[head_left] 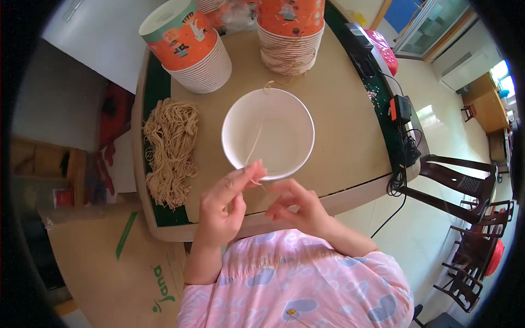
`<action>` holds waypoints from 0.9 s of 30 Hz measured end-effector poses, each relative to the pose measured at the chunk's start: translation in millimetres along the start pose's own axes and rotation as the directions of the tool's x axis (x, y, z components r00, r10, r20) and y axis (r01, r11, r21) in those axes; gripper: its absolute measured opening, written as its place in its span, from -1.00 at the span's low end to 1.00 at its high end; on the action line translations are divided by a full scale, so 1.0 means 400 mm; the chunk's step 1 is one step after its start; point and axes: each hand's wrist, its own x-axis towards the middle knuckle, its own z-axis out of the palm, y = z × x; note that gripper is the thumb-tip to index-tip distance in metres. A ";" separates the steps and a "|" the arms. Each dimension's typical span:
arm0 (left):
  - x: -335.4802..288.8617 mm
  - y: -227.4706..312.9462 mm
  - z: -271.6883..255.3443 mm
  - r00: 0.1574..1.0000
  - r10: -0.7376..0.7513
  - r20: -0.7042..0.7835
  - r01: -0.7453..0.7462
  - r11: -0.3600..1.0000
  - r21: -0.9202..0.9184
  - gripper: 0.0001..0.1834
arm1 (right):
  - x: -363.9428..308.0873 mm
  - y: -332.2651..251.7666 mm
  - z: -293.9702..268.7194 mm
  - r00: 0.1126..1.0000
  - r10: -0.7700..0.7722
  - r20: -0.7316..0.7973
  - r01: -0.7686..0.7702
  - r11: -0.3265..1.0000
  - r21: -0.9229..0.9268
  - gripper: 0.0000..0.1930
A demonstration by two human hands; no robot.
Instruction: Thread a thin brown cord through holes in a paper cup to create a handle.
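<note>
Brown table, green border (350,126), sits under everything, white tub (299,131) open side up on it, so places below are relative to that tub. Two stacks of nested orange-printed tubs behind it: left stack (199,60) rims down, behind and to the left; right stack (290,41) behind, a bit right. Bundle of tan string (171,153) lies left of the tub, apart from it. My left hand (223,202) is at the tub's near rim, fingers close together, and looks to be gripping the loose string (255,143) at the fingertips. My right hand (302,210) is just in front of the tub, right of the left, fingers curled; can't tell if it has the string end. String runs inside the tub to my left fingertips, short end poking out below; small string loop (268,86) at the far rim. My read: I'm fixing string at the near rim. Next move likely calls for a right-hand pinch on that short end, left holding steady.
</note>
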 end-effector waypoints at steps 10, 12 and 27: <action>-0.015 -0.007 -0.010 0.993 0.112 -0.049 -0.097 0.965 0.244 -0.40 | -0.007 0.038 0.011 0.988 -0.151 -0.033 0.150 0.988 -0.029 -0.70; -0.029 0.007 -0.004 0.997 0.074 -0.037 -0.069 0.991 0.114 -0.41 | -0.018 0.020 0.015 0.983 -0.159 -0.087 0.161 0.987 0.008 -0.70; 0.036 -0.063 0.014 0.963 0.233 0.134 -0.253 0.616 0.746 -0.74 | -0.007 0.001 0.027 0.707 -0.652 -0.272 0.447 0.711 -0.543 -0.76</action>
